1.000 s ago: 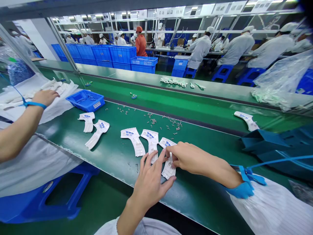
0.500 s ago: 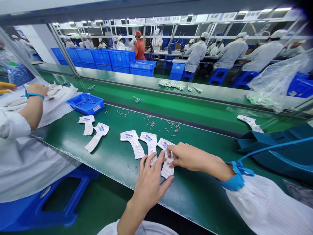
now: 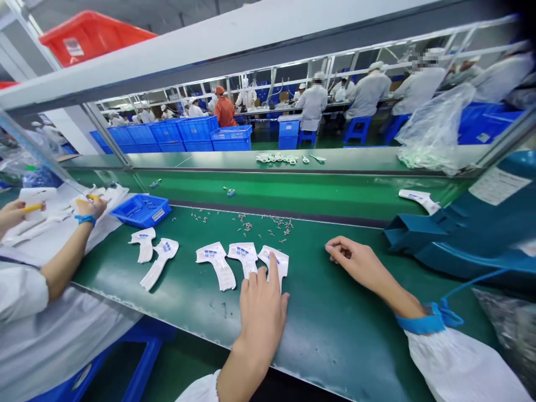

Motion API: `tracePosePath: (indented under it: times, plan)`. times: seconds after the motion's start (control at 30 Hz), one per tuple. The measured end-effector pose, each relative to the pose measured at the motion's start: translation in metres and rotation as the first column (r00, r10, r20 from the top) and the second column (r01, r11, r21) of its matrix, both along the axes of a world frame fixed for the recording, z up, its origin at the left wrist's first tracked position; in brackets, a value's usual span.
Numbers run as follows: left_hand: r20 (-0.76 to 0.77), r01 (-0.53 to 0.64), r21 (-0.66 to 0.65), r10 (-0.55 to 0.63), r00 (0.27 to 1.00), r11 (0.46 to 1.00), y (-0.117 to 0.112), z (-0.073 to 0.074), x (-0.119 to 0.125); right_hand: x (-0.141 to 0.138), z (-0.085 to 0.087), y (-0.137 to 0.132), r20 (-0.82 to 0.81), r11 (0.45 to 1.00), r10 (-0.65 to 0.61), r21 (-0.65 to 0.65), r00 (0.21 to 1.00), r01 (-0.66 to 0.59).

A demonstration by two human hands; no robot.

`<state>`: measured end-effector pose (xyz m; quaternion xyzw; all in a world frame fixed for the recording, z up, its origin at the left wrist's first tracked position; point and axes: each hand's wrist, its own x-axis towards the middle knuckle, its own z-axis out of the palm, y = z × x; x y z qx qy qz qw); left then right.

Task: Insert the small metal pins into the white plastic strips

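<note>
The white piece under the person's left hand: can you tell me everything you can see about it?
This white, boot-shaped piece looks like plastic. It has a wide top with small blue printing and a narrower part pointing toward the person. It lies flat on the green conveyor belt. A finger of the left hand rests on it and hides its lower end. Another white piece lies right beside it, but I cannot tell whether they touch.
</note>
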<state>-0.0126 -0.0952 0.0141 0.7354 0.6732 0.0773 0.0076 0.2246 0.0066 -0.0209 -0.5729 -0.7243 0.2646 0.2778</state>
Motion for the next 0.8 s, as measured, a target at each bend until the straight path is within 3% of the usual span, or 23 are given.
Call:
tracePosePath:
  times: [0.1, 0.23, 0.5, 0.63, 0.8]
  plan:
    - [0.005, -0.034, -0.042, 0.035, 0.999, 0.999, 0.002, 0.007, -0.007, 0.0, 0.001, -0.001, -0.013, 0.999, 0.015, 0.031, 1.0, -0.014]
    - [0.177, -0.056, -0.013, 0.057, 0.983, 0.998, 0.006, 0.006, -0.009, -0.002, 0.001, -0.001, -0.007, 0.999, 0.041, 0.031, 0.999, -0.041]
    - [0.34, 0.029, 0.001, -0.028, 0.94, 1.0, 0.022, 0.002, -0.013, -0.001, 0.002, 0.0, -0.008, 0.998, 0.047, 0.05, 0.999, -0.046]
    - [0.475, 0.029, 0.02, -0.035, 0.879, 0.999, 0.031, 0.001, -0.021, -0.001, 0.003, 0.001, 0.009, 0.996, 0.04, 0.075, 0.999, -0.04]
    - [0.481, 0.047, 0.077, -0.079, 0.873, 0.996, 0.046, 0.014, -0.032, 0.0, 0.004, 0.001, 0.02, 0.994, 0.039, 0.097, 0.999, -0.041]
